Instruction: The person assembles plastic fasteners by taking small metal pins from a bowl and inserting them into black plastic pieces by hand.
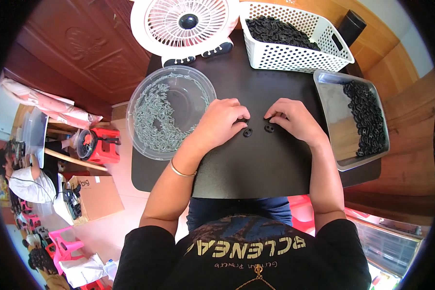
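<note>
My left hand [225, 121] is closed in a pinch over the dark table, with a small black piece partly showing between its fingertips. Just below those fingertips lies a small black oval piece [247, 132] with two holes. Opposite it, my right hand [295, 119] also pinches, a dark bit showing at its fingertips; the fingers hide most of it. Under the right thumb rests a second black oval piece [269, 128] with holes. A clear round tub [192, 77] of small grey-green, spring-like pieces [154, 113] stands beside my left hand.
To the right is a metal tray [333, 104] with black pieces [366, 116] along one side. A white perforated basket [295, 63] of black pieces stands at the back, near a white fan [188, 41]. A black cylinder [352, 25] stands behind. Far left, a person [29, 176] sits near stools.
</note>
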The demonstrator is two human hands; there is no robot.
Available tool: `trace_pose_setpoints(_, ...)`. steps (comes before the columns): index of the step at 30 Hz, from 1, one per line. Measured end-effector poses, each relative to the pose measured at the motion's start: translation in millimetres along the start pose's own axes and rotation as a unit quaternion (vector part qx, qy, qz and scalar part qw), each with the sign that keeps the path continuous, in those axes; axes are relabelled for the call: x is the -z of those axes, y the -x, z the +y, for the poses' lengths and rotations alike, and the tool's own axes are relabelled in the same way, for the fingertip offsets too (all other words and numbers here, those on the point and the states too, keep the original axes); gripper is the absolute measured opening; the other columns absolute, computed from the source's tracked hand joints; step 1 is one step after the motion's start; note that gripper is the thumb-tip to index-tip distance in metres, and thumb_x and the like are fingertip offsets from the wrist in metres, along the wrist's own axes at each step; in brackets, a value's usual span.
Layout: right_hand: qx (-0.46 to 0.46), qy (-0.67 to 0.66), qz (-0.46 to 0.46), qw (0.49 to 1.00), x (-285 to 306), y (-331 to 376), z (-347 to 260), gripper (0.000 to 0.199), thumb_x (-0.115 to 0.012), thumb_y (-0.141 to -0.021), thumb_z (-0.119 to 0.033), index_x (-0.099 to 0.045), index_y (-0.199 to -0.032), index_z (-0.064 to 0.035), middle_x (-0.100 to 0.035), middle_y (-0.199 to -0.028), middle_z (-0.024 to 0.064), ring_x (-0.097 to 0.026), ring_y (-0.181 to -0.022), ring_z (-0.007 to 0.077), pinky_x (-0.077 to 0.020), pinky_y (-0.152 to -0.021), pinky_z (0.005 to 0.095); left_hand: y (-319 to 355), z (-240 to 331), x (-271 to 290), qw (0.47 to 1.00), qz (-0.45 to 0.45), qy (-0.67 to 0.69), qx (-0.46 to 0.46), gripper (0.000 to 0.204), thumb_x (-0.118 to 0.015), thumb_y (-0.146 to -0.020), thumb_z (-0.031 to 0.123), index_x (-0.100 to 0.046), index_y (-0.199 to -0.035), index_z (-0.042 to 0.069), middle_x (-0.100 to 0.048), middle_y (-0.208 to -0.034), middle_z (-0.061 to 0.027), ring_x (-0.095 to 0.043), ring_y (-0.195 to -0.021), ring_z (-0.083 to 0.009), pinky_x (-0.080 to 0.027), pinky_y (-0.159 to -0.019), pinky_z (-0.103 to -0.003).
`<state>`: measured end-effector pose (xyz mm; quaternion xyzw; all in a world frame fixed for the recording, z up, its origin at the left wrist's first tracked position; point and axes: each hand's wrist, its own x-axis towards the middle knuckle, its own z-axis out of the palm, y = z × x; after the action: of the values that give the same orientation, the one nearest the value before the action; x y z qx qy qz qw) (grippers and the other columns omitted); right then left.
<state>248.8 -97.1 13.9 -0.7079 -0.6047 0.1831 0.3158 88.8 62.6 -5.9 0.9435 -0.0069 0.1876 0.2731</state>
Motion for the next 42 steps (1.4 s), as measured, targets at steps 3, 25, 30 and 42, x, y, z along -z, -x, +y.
trace_pose_setpoints(3, -0.016, 0.004, 0.008, 1.000, -1.3, 0.7, 1.2, 0.012, -0.061, -0.071, -0.003, -0.061, -0.083, -0.0036, -0.057, -0.076, 0.0107, -0.058, -0.072, 0.0248, -0.0462, -0.066, 0.0330, -1.7, 1.4, 0.3, 1.000, 0.013, -0.003, 0.000, 0.016, -0.069, -0.065, 0.007, -0.060, -0.079, 0.006, -0.056, -0.073, -0.0071, -0.058, -0.069, -0.0231, -0.045, -0.062, -0.034)
trace_pose_setpoints(25, -0.010, -0.014, 0.232, 0.973, -19.5, -8.9, -4.5, 0.010, -0.059, -0.075, 0.002, -0.057, -0.084, -0.0011, -0.056, -0.078, 0.0087, -0.055, -0.064, 0.0168, -0.0445, -0.059, 0.0272, 30.9, -30.8, 76.1, 0.968, 0.122, -0.196, 0.102, 0.014, -0.063, -0.067, 0.005, -0.062, -0.081, 0.006, -0.056, -0.075, -0.0107, -0.056, -0.075, -0.0292, -0.046, -0.068, -0.039)
trace_pose_setpoints(30, -0.008, -0.032, 0.221, 0.975, -22.8, -8.2, -3.6, 0.010, -0.059, -0.076, 0.001, -0.057, -0.085, -0.0009, -0.056, -0.078, 0.0086, -0.058, -0.068, 0.0170, -0.0464, -0.061, 0.0268, 25.9, -38.6, 58.1, 0.972, 0.075, -0.219, 0.030, 0.012, -0.059, -0.067, 0.005, -0.063, -0.078, 0.006, -0.055, -0.075, -0.0092, -0.056, -0.076, -0.0273, -0.047, -0.067, -0.037)
trace_pose_setpoints(42, -0.015, -0.036, 0.205, 0.978, -22.5, -8.2, -2.9, 0.009, -0.060, -0.075, 0.001, -0.058, -0.084, -0.0016, -0.057, -0.077, 0.0077, -0.057, -0.067, 0.0166, -0.0453, -0.060, 0.0264, 38.9, -50.1, 71.8, 0.985, 0.043, -0.079, 0.149, 0.010, -0.062, -0.070, 0.006, -0.058, -0.080, 0.004, -0.055, -0.078, -0.0085, -0.055, -0.072, -0.0272, -0.045, -0.062, -0.035)
